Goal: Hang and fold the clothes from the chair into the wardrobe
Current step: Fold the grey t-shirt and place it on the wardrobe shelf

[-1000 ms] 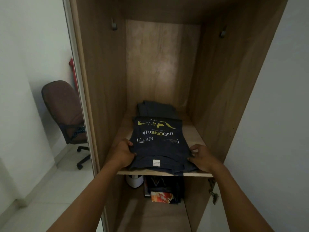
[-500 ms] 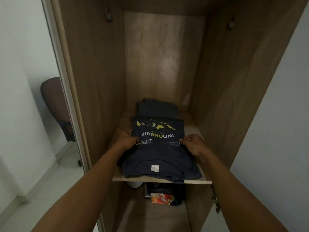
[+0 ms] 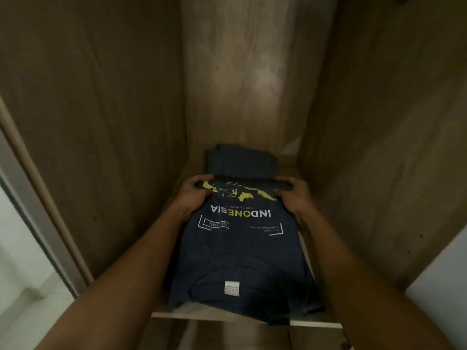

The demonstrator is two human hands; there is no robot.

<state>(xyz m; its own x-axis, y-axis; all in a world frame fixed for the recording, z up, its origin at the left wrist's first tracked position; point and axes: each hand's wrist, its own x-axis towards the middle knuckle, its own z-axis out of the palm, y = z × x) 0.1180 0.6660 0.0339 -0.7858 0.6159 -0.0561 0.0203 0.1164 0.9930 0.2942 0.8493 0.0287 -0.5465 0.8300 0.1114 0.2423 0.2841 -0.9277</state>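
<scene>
A folded dark navy T-shirt [image 3: 240,253] with a yellow map print and the word INDONESIA lies on the wooden wardrobe shelf [image 3: 227,315], its collar label toward me. My left hand [image 3: 193,195] grips the shirt's far left corner. My right hand [image 3: 293,195] grips the far right corner, with the far edge curled up between them. A second folded dark garment [image 3: 240,161] lies behind the shirt, against the wardrobe's back panel.
The wardrobe's wooden side walls [image 3: 101,122] close in on both sides, and the back panel [image 3: 247,72] stands just behind the clothes. A white door frame [image 3: 30,198] and pale floor show at the left. A lower compartment opens below the shelf.
Both hands have slid from the shirt's near corners along its sides to the far corners. The view has moved closer into the wardrobe, and the chair is out of sight.
</scene>
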